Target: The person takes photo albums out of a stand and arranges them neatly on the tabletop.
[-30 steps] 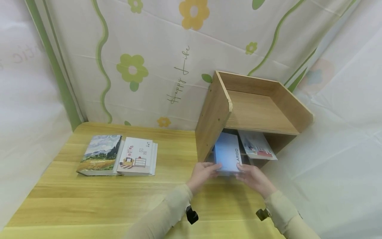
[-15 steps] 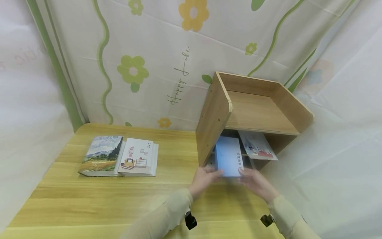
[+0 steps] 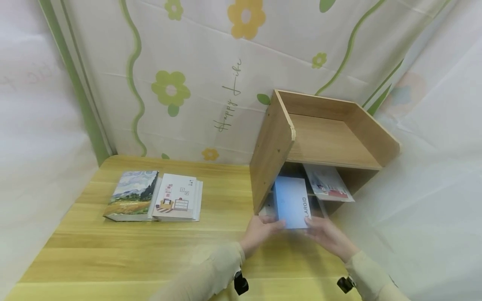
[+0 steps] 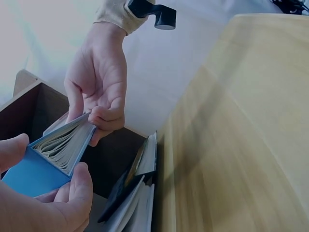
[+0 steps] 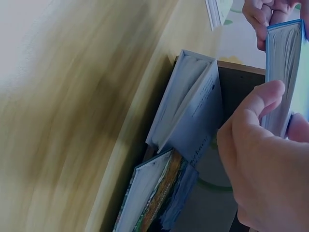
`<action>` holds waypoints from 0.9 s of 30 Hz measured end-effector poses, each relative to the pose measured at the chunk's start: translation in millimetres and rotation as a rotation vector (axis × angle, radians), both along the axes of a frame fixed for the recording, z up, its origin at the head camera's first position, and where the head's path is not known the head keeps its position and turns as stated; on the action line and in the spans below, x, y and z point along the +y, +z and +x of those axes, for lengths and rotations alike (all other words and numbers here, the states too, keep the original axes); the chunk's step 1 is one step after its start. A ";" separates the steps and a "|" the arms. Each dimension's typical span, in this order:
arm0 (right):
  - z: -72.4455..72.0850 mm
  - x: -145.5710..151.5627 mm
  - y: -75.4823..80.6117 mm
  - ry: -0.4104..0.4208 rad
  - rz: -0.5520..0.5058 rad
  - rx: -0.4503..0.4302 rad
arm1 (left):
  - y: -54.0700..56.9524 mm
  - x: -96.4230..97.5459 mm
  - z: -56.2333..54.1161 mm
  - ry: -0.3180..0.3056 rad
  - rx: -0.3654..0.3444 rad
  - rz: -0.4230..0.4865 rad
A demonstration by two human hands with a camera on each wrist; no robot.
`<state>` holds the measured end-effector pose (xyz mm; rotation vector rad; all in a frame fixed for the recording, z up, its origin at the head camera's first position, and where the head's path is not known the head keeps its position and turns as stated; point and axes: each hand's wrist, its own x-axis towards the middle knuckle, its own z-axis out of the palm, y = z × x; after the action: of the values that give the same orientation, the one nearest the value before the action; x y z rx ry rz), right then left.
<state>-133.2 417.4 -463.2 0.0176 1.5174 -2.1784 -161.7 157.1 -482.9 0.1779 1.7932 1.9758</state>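
Note:
A blue book (image 3: 291, 201) with "LAROID" lettering on its cover is held between both hands at the mouth of the wooden shelf unit (image 3: 270, 152). My left hand (image 3: 260, 234) pinches its near left corner, thumb on top of the cover. At the opposite near corner, my right hand (image 3: 331, 236) pinches it the same way. Seen in the left wrist view, the book's page edges (image 4: 65, 145) fan slightly between the covers. In the right wrist view, a pale book (image 5: 186, 106) and a landscape-cover book (image 5: 157, 193) stand below, inside the unit.
A white illustrated book (image 3: 326, 184) juts from the unit's middle compartment, right of the blue book. Two books, one with a painted landscape (image 3: 133, 194) and one white with a room drawing (image 3: 176, 197), lie side by side on the wooden table (image 3: 124, 255). A flowered curtain hangs behind.
Both hands have drawn the blue book a little nearer to me, farther out of the shelf unit. Its grip looks the same, and the books on the table stay put.

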 end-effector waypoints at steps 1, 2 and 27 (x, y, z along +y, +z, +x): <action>0.7 0.1 0.1 -0.001 0.003 -0.005 | 0.4 -0.3 1.0 -0.001 -0.001 0.001; 1.3 0.1 0.2 -0.003 0.008 -0.009 | 0.6 -0.5 1.9 0.001 0.004 -0.003; 27.5 -3.1 -14.9 -0.045 0.160 0.041 | 3.4 -14.8 7.8 -0.017 0.070 -0.068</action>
<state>-105.6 414.3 -478.1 0.0610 1.7265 -2.0972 -154.0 142.3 -479.5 0.2416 1.8938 1.9156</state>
